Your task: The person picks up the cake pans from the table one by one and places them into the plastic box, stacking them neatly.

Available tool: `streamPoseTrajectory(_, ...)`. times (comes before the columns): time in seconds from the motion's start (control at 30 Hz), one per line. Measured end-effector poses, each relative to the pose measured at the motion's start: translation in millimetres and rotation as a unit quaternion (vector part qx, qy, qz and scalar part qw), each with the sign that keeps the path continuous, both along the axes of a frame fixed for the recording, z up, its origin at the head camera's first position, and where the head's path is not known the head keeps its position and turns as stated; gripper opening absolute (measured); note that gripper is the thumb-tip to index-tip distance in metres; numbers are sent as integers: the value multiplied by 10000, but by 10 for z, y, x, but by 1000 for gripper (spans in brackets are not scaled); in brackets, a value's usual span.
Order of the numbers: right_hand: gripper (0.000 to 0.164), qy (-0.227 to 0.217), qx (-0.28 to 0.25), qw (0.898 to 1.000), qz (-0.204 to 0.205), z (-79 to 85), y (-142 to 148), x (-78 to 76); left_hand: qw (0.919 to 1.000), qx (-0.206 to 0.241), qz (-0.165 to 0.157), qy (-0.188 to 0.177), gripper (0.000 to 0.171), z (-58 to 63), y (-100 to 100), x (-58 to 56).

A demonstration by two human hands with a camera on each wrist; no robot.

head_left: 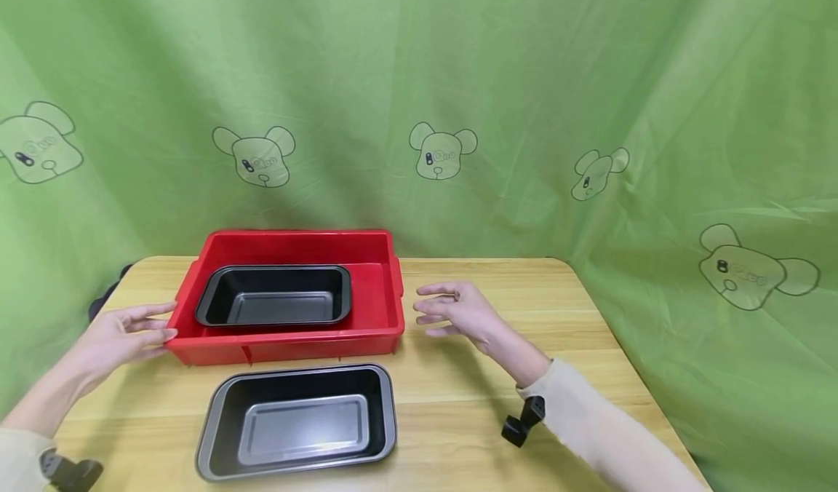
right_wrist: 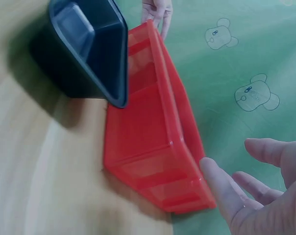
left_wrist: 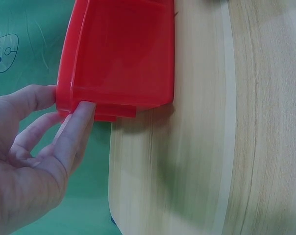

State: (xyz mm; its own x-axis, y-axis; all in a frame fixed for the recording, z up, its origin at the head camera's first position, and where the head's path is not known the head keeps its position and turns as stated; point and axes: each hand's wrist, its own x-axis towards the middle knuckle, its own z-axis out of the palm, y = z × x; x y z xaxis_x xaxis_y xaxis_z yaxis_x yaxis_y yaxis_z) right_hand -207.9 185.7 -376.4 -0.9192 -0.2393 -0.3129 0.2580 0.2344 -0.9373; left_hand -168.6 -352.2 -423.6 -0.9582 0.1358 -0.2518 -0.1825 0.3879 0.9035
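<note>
A red plastic bin [head_left: 294, 348] sits at the back left of the table. Inside it lies a dark loaf pan [head_left: 209, 299], toward the bin's left side. My left hand [head_left: 127, 335] is at the bin's left end, with loosely extended fingertips touching its front left corner; in the left wrist view, fingers [left_wrist: 72, 129] meet the rim there. Off the bin's right end is my right hand [head_left: 458, 310], its fingers spread and slightly bent, holding nothing. A second loaf pan [head_left: 219, 434], grey-rimmed, rests in front of the bin.
The wooden table [head_left: 471, 434] has rounded back corners. A green curtain [head_left: 511, 208] printed with bear heads hangs behind it and along both sides. Black wrist cameras [head_left: 524, 419] are worn at both sleeves.
</note>
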Motion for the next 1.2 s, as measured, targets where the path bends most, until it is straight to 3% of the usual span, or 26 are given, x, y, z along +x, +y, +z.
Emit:
streamPoseTrajectory(0.47,51,-226,-73,9995,-225,-338,163,368,10000,-90,18,31,74,-2,4,-13)
streamPoseTrajectory(0.8,55,-354,-271,9989,-134,-616,-4,588,10000,14,-10,52,71,-13,-1,-15)
streamPoseTrajectory(1.2,49,-589,-453,9972,20,-850,-298,766,9999,-122,3,56,76,8,14,8)
